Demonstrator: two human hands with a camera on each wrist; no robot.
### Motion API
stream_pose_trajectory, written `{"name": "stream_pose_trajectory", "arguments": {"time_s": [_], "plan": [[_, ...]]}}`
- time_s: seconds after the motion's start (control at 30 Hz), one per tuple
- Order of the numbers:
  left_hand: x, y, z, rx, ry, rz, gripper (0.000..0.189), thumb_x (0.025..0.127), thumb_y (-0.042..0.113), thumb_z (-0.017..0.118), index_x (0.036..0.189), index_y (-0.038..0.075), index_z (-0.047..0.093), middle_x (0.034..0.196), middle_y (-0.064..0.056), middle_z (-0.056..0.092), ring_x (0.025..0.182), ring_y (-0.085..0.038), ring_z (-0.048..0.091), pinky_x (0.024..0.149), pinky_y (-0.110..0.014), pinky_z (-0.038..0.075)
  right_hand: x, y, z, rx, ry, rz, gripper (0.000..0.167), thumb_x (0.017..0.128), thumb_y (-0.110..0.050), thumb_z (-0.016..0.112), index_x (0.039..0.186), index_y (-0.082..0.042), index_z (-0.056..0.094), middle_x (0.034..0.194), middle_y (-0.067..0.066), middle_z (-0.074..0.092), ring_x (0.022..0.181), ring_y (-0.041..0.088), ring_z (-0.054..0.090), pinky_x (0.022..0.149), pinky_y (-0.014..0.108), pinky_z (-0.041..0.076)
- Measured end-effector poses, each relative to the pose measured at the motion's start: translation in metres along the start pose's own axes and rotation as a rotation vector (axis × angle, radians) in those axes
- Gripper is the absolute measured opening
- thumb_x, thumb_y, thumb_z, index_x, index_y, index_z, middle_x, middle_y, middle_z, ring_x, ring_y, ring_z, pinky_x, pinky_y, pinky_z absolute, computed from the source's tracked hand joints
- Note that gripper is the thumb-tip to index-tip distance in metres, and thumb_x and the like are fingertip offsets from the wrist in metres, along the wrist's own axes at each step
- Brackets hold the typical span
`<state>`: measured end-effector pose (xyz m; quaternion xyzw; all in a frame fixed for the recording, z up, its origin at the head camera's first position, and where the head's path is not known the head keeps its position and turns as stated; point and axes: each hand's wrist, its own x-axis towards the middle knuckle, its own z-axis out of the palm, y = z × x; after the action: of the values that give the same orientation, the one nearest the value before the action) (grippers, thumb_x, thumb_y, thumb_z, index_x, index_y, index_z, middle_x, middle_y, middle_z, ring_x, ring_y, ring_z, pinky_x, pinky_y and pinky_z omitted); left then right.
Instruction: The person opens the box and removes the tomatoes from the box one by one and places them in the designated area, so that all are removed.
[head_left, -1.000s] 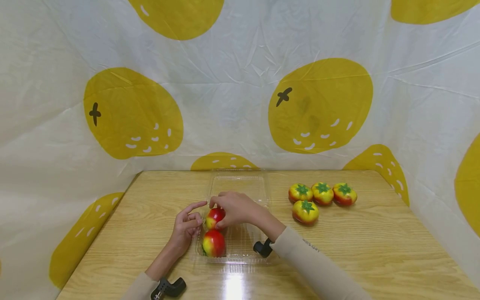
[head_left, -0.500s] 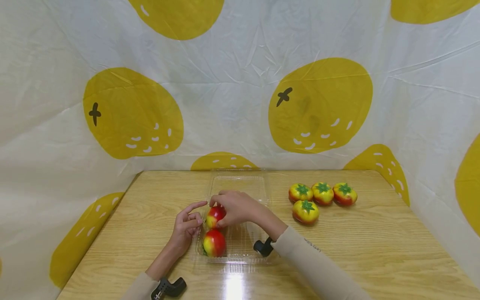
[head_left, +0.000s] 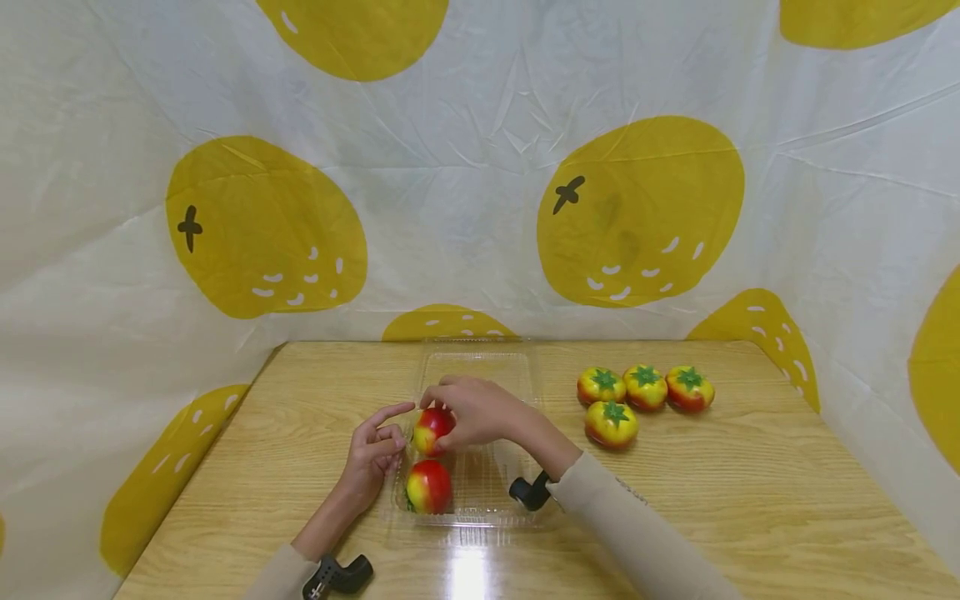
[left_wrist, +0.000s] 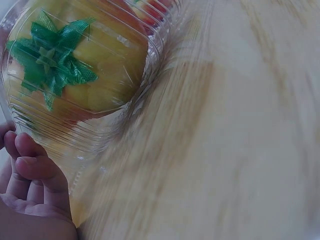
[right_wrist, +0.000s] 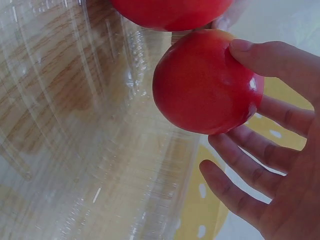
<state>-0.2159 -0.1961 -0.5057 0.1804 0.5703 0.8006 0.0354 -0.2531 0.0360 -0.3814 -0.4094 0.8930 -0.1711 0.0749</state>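
My right hand [head_left: 480, 410] grips a red and yellow artificial tomato [head_left: 432, 431], thumb on one side and fingers on the other. This tomato [right_wrist: 207, 82] is at the far left part of a clear plastic clamshell container [head_left: 495, 518]. A second tomato [head_left: 429, 487] lies nearer in the container, its green leafy top [left_wrist: 50, 57] against the ribbed wall in the left wrist view. At the container's left side, my left hand [head_left: 367, 458] holds the rim with bent fingers, the index finger stretched out. The exact pinch is partly hidden.
Several more artificial tomatoes [head_left: 611, 423] stand leaf-up on the wooden table [head_left: 750, 500], right of the container. The clamshell's open lid [head_left: 477, 367] lies toward the back edge. A white curtain [head_left: 450, 183] with yellow fruit prints hangs behind.
My right hand has shifted slightly away from me with its tomato, widening the gap to the nearer tomato. The left hand has stayed in place.
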Motion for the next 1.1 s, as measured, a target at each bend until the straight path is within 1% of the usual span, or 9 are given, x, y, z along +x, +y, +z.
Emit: {"name": "stream_pose_trajectory", "arguments": {"time_s": [0.13, 0.33, 0.47, 0.67, 0.8, 0.93, 1.1], "plan": [[0.0, 0.001, 0.001, -0.001, 0.004, -0.009, 0.049, 0.093, -0.008, 0.045, 0.142, -0.007, 0.048, 0.07, 0.008, 0.059, 0.052, -0.003, 0.05, 0.044, -0.013, 0.04, -0.002, -0.001, -0.005, 0.018, 0.006, -0.023, 0.055, 0.085, -0.039, 0.083, 0.132, -0.017, 0.066, 0.122, 0.0, 0.066, 0.098, 0.013, 0.062, 0.086, 0.026, 0.056], [0.0, 0.001, 0.002, 0.01, 0.007, -0.001, 0.049, 0.093, -0.01, 0.045, 0.141, -0.01, 0.048, 0.07, 0.007, 0.058, 0.051, -0.007, 0.046, 0.042, -0.017, 0.034, -0.006, -0.003, -0.011, 0.067, 0.012, -0.037, 0.057, 0.084, -0.036, 0.084, 0.133, -0.014, 0.066, 0.122, 0.001, 0.065, 0.101, 0.014, 0.061, 0.088, 0.025, 0.056], [0.0, 0.002, 0.002, 0.014, 0.013, 0.0, 0.048, 0.093, -0.01, 0.045, 0.141, -0.01, 0.048, 0.069, 0.007, 0.058, 0.051, -0.007, 0.046, 0.041, -0.02, 0.031, -0.01, -0.003, -0.014, 0.095, 0.012, -0.041, 0.058, 0.085, -0.033, 0.084, 0.135, -0.012, 0.065, 0.122, 0.003, 0.064, 0.101, 0.015, 0.06, 0.087, 0.025, 0.055], [-0.001, 0.002, 0.003, 0.024, 0.018, 0.004, 0.049, 0.093, -0.01, 0.044, 0.142, -0.01, 0.046, 0.069, 0.007, 0.057, 0.051, -0.007, 0.045, 0.04, -0.023, 0.029, -0.013, -0.001, -0.016, 0.134, 0.022, -0.05, 0.057, 0.085, -0.029, 0.084, 0.135, -0.01, 0.065, 0.121, 0.006, 0.061, 0.099, 0.018, 0.059, 0.08, 0.023, 0.054], [-0.001, 0.002, 0.003, 0.025, 0.012, 0.01, 0.049, 0.093, -0.01, 0.044, 0.142, -0.011, 0.045, 0.069, 0.007, 0.057, 0.051, -0.008, 0.044, 0.04, -0.028, 0.025, -0.015, 0.0, -0.017, 0.167, 0.03, -0.062, 0.053, 0.084, -0.025, 0.085, 0.132, -0.012, 0.065, 0.122, 0.006, 0.059, 0.105, 0.018, 0.059, 0.082, 0.021, 0.056], [0.0, 0.002, 0.002, 0.017, 0.004, 0.012, 0.049, 0.093, -0.01, 0.044, 0.142, -0.012, 0.045, 0.069, 0.007, 0.058, 0.051, -0.009, 0.044, 0.04, -0.03, 0.024, -0.018, -0.001, -0.019, 0.202, 0.031, -0.066, 0.052, 0.084, -0.022, 0.085, 0.13, -0.012, 0.064, 0.125, 0.006, 0.058, 0.111, 0.019, 0.06, 0.088, 0.025, 0.059], [0.0, 0.002, 0.002, 0.019, 0.009, 0.002, 0.05, 0.093, -0.01, 0.045, 0.143, -0.014, 0.044, 0.069, 0.007, 0.058, 0.051, -0.007, 0.046, 0.04, -0.024, 0.03, -0.022, -0.001, -0.022, 0.224, 0.03, -0.084, 0.052, 0.085, -0.02, 0.084, 0.131, -0.011, 0.061, 0.127, 0.007, 0.06, 0.113, 0.021, 0.061, 0.094, 0.036, 0.061]]}}
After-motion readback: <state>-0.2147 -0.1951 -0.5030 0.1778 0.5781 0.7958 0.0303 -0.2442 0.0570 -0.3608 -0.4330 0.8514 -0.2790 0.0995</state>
